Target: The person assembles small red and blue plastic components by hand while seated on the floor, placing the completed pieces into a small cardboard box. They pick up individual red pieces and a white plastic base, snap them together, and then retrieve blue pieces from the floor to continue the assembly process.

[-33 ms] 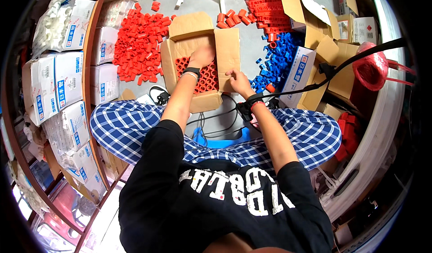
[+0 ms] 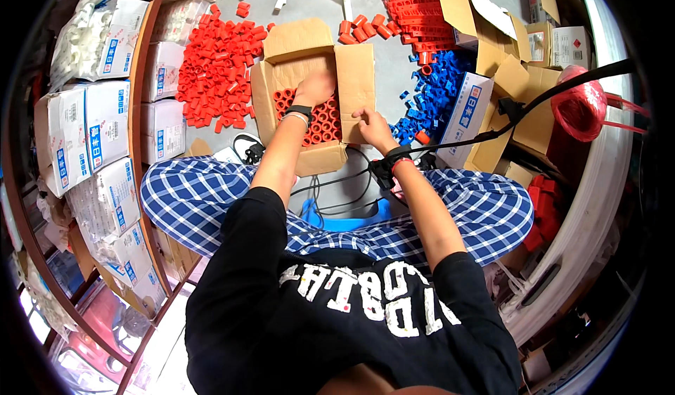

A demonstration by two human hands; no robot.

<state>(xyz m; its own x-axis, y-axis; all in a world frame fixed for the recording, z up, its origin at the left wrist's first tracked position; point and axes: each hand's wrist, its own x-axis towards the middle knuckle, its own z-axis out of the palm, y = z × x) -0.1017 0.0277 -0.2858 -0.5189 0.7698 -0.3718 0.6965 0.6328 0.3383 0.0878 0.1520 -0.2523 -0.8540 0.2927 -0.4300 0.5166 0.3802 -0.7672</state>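
An open cardboard box [image 2: 302, 43] stands on the floor in front of my crossed legs. Its bottom holds packed rows of red tube-shaped plastic fittings [image 2: 325, 124]. My left hand [image 2: 316, 87] reaches into the box palm down, resting on the red fittings at its far side, and its fingertips are hidden. My right hand [image 2: 373, 128] grips the inner edge of the box's right flap [image 2: 355, 72]. Both wrists wear bands.
A loose heap of red fittings [image 2: 218, 65] lies left of the box and a heap of blue fittings [image 2: 429, 93] to its right. White cartons [image 2: 84, 128] line the shelf at left. Open cardboard boxes [image 2: 492, 36] and a red bag [image 2: 580, 107] stand at right, with black cables [image 2: 337, 184] near my knees.
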